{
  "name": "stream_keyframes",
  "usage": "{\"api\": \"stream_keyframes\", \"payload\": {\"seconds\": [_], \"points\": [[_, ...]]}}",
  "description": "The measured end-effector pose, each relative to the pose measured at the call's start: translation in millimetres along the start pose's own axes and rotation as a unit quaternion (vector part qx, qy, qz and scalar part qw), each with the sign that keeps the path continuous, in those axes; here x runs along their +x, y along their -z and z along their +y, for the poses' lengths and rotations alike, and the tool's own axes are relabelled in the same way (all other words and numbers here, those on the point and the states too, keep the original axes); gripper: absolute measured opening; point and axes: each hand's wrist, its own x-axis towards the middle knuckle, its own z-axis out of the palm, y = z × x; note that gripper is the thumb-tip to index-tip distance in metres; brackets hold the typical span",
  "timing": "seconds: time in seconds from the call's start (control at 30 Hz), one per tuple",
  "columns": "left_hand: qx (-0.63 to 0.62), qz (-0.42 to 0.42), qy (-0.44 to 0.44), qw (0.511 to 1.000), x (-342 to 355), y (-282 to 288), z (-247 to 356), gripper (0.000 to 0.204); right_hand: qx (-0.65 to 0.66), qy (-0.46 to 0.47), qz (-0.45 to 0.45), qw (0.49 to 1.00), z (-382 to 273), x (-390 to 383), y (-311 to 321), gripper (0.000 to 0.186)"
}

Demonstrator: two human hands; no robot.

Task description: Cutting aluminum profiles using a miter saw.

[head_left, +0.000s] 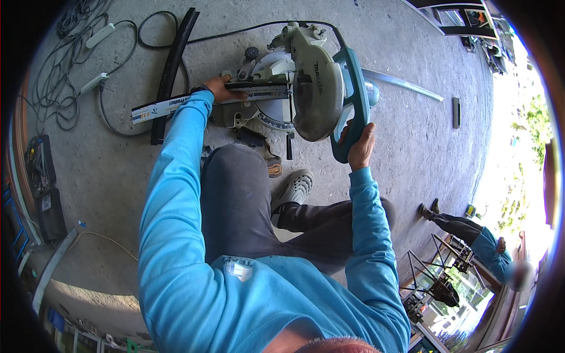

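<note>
On the concrete floor before me stands a miter saw (pixel 318 88) with a pale guard and a teal handle. My right hand (pixel 360 147) is wrapped round the lower end of that teal handle (pixel 353 100). A long profile strip (pixel 168 108) with a printed white film lies across the saw's base, its right end beside the blade guard. My left hand (pixel 221 89) grips this strip left of the blade, fingers against the fence side. The guard hides the blade's edge, so I cannot tell whether it touches the strip.
A dark long profile (pixel 170 76) lies under the strip's left part. Tangled cables (pixel 59 76) and a white power strip (pixel 94 83) are at far left. A metal bar (pixel 406 85) and a short dark piece (pixel 457 113) lie right. Another person (pixel 471 235) stands at lower right.
</note>
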Motion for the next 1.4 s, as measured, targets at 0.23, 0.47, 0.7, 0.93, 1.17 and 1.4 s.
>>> {"api": "stream_keyframes", "payload": {"seconds": [0.23,0.47,0.7,0.93,1.17,1.4], "points": [[0.007,-0.002,0.010,1.000,0,0,-1,0.088,0.012,-0.003,0.002,1.000,3,0,-2,0.083],[-0.006,-0.009,0.002,1.000,1,0,-3,0.089,0.013,-0.001,0.008,1.000,4,-1,-2,0.082],[0.010,0.014,-0.005,1.000,5,-3,-5,0.091,0.033,-0.006,0.003,0.999,8,3,1,0.083],[-0.005,-0.001,-0.011,1.000,2,-1,-8,0.087,-0.001,-0.022,-0.002,1.000,-20,5,-1,0.083],[-0.016,-0.008,-0.009,1.000,2,-1,-4,0.088,0.008,-0.015,0.001,1.000,-9,4,1,0.083],[-0.013,0.001,-0.001,1.000,3,-2,-7,0.086,0.006,-0.003,0.006,1.000,-10,2,-3,0.081]]}}
